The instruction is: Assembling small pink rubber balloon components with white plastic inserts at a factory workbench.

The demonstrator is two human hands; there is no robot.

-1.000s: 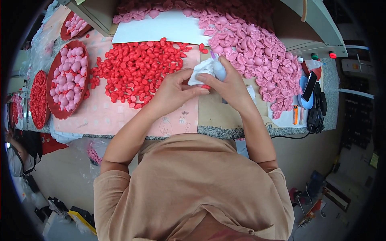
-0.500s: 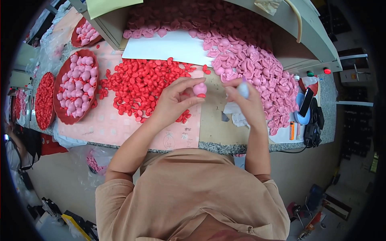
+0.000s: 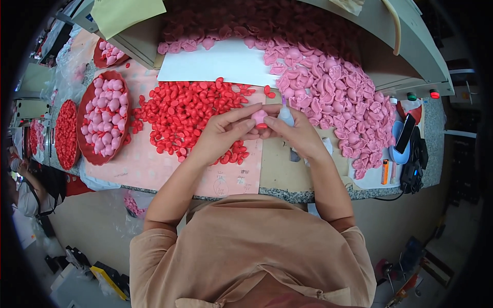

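Both hands meet over the bench in front of me. My left hand (image 3: 223, 132) pinches a small round pink plastic piece (image 3: 259, 116), which has a red piece (image 3: 262, 126) at its near side. My right hand (image 3: 302, 134) keeps a small pale-blue squeeze bottle (image 3: 285, 116) with a purple tip in its fingers, the tip pointing up and away. The right thumb rests against the red piece. A heap of red bean-shaped pieces (image 3: 179, 113) lies left of and behind the left hand. Pink petal-like shells (image 3: 328, 77) spread beyond the right hand.
An oval red tray (image 3: 82, 115) of pink-and-red pieces stands left, beside another tray of red pieces (image 3: 65, 136). A grey metal housing (image 3: 411, 66) overhangs the far side. At right are a phone (image 3: 405, 132), a blue dish (image 3: 396, 154) and an orange lighter (image 3: 385, 172).
My right hand has come left with the bottle to meet the left hand at the pink piece. Its thumb now presses on the red part. The whole view has shifted slightly.
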